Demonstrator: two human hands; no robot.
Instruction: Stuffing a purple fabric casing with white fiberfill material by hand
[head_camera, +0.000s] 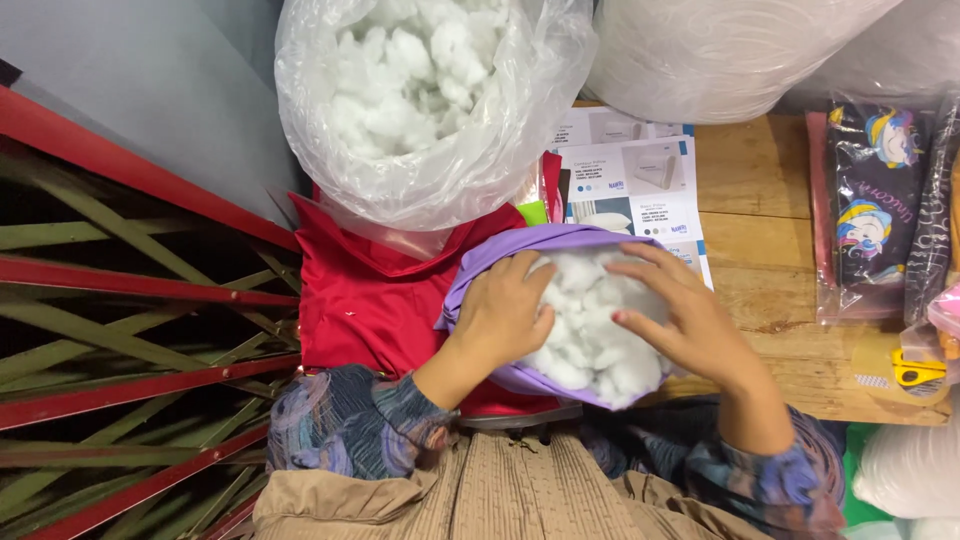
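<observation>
1. The left hand (505, 305) lies flat on the white stuffing (598, 325), fingers close together and bent, pressing down at the nine o'clock side of the pile; it grips nothing
2. The right hand (690, 315) rests on the same stuffing from the three o'clock side, fingers spread wide and slightly curled, fingertips touching the fluff
3. The stuffing sits inside the open mouth of a purple cover (520, 250), which wraps around it from twelve o'clock round to six o'clock; both lie just in front of the person, near the middle of the view
4. Under the cover at nine o'clock is a folded red cloth (370, 300), touching it
5. At twelve o'clock from the hands stands a big clear plastic bag (430, 170) full of more white stuffing, its base resting on the red cloth
6. Printed paper sheets (630, 185) lie at one o'clock on the wooden table (750, 170), partly under the cover
7. At three o'clock, well apart, are packets with cartoon pictures (875, 200) and, lower down, a yellow tool (915, 370)
8. Red and green slats (130, 330) fill the nine o'clock side
</observation>
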